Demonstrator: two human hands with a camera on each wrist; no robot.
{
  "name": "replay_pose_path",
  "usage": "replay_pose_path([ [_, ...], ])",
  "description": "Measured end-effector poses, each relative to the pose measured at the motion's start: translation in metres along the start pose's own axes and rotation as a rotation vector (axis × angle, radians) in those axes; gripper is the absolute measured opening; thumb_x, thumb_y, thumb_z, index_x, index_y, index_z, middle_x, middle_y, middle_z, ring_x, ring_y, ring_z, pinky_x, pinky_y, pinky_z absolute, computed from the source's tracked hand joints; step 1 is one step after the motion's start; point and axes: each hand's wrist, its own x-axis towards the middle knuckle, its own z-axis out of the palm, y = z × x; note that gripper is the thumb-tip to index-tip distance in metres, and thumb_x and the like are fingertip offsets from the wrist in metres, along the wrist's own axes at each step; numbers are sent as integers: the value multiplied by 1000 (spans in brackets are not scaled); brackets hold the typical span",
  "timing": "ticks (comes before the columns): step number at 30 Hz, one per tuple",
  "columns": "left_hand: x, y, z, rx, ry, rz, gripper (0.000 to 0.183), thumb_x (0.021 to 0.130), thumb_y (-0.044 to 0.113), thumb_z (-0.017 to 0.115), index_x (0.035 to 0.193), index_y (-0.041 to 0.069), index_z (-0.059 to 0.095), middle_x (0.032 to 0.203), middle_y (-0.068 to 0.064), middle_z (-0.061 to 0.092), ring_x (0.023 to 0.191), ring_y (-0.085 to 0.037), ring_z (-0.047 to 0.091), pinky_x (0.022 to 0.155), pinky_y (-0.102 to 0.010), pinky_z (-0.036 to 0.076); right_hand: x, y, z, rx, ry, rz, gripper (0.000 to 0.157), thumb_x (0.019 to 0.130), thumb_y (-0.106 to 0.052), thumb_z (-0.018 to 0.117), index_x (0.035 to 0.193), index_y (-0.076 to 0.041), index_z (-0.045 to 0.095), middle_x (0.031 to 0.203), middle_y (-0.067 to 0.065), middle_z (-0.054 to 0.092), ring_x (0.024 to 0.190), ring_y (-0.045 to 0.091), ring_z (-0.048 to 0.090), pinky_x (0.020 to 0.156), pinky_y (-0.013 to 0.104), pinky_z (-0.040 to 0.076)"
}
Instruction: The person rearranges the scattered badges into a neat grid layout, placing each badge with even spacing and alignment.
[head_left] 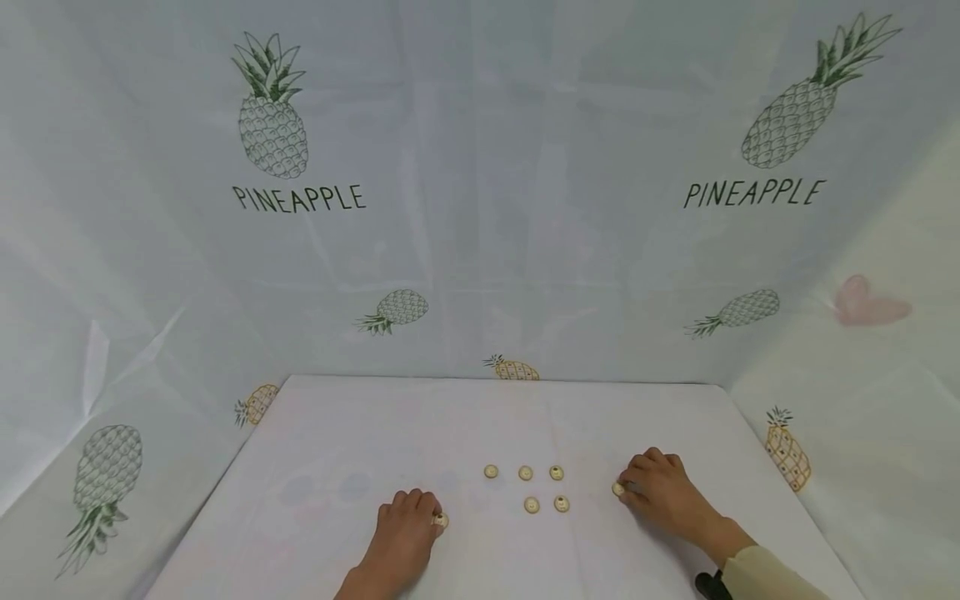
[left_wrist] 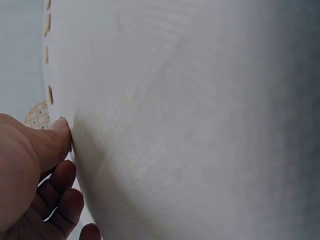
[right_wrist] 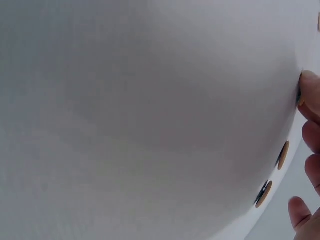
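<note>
On the white tabletop [head_left: 645, 417], the left hand [head_left: 402, 533] pinched a left-side disc [head_left: 441, 520] and the right hand [head_left: 663, 493] pinched a right-side disc [head_left: 618, 489], with 5 loose discs [head_left: 532, 505] in 2 rows between them. Thin rims seemed liable to slip from the fingertips; a careless sideways sweep could scatter the rows.

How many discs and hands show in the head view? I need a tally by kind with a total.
Discs: 7 (5 lying free on the table, 1 at the left hand, 1 at the right hand)
Hands: 2
Total: 9
</note>
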Motion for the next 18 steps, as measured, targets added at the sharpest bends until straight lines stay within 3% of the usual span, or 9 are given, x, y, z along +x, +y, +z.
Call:
replay_pose_path([
  [9, 1, -1, 1, 8, -3, -1, 21, 93, 29, 80, 101, 19, 64, 94, 7, 58, 87, -15, 50, 72, -37, 40, 6, -3, -4, 21, -63, 72, 8, 91, -29, 84, 92, -30, 76, 96, -16, 65, 97, 11, 54, 90, 54, 45],
  [18, -1, 4, -6, 132, 65, 79, 25, 89, 33, 82, 98, 17, 65, 90, 5, 55, 87, -17, 46, 77, -44, 42, 7, -2, -1, -91, 0, -5, 12, 86, -31, 87, 89, -28, 77, 92, -15, 65, 91, 9, 51, 86, 49, 46],
])
